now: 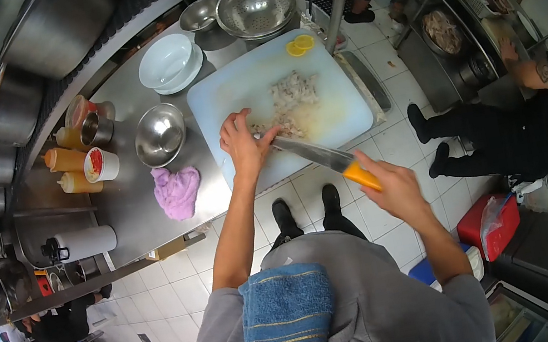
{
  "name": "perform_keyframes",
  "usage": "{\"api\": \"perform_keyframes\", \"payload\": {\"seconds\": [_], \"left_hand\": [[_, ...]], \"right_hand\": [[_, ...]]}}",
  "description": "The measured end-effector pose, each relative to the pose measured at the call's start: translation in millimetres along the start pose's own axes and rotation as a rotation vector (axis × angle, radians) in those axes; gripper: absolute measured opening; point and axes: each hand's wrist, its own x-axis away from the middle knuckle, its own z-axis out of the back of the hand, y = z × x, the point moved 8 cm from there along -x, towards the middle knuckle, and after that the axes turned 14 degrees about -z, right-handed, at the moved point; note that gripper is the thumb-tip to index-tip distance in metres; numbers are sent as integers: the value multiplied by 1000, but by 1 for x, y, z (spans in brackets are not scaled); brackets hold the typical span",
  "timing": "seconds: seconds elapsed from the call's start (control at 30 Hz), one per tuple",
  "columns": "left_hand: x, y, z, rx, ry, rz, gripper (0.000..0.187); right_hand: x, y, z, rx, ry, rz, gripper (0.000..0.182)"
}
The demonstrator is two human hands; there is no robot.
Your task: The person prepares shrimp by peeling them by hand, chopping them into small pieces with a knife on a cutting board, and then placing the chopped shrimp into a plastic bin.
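Note:
My right hand grips the orange handle of a large knife, whose blade points toward the chopped pale food on a white cutting board. My left hand rests on the near part of the board with its fingertips on the blade's spine near the tip. Two lemon slices lie at the board's far corner.
On the steel counter sit a pink cloth, a small steel bowl, white bowls, a colander, squeeze bottles and a sauce cup. Another person in black stands at the right by a stove.

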Motion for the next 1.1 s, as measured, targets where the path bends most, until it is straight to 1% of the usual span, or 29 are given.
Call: {"api": "perform_keyframes", "payload": {"seconds": [0.03, 0.1, 0.13, 0.2, 0.23, 0.3, 0.4, 0.6, 0.67, 0.8, 0.9, 1.0, 1.1], "left_hand": [[-1, -7, -4, 111, -23, 1, 57], [-6, -22, -19, 333, -70, 3, 36], [-8, -23, -26, 346, -83, -18, 30], [-13, -20, -32, 370, -109, -64, 18], [-13, -19, -38, 395, -156, -66, 17], [-15, -11, -41, 441, -254, -69, 16], [-10, -3, -34, 508, -308, -45, 16], [-4, -21, 11, 398, 4, -26, 16], [-3, -32, 17, 380, -10, 41, 17], [-1, -41, 23, 314, -62, 138, 18], [-1, -48, 8, 312, -120, 144, 20], [1, -45, 1, 461, -38, 101, 15], [10, -52, 0, 445, -6, -29, 19]], "right_hand": [[11, 13, 9, -7, -43, -42, 61], [27, 43, 18, -205, -101, -115, 51], [33, 52, 19, -304, -128, -151, 46], [39, 66, 11, -342, -118, -226, 45], [39, 72, 6, -362, -112, -262, 45], [35, 71, -6, -346, -90, -265, 43], [24, 60, -24, -320, -56, -236, 42], [10, 32, -45, -243, -81, -160, 45], [9, 25, -42, -211, -86, -119, 45], [6, 29, -23, -189, -43, -122, 45], [-14, 24, -25, -140, -56, -141, 45], [-10, 14, -36, -105, -50, -15, 46], [7, 28, -22, -212, -38, -36, 47]]}}
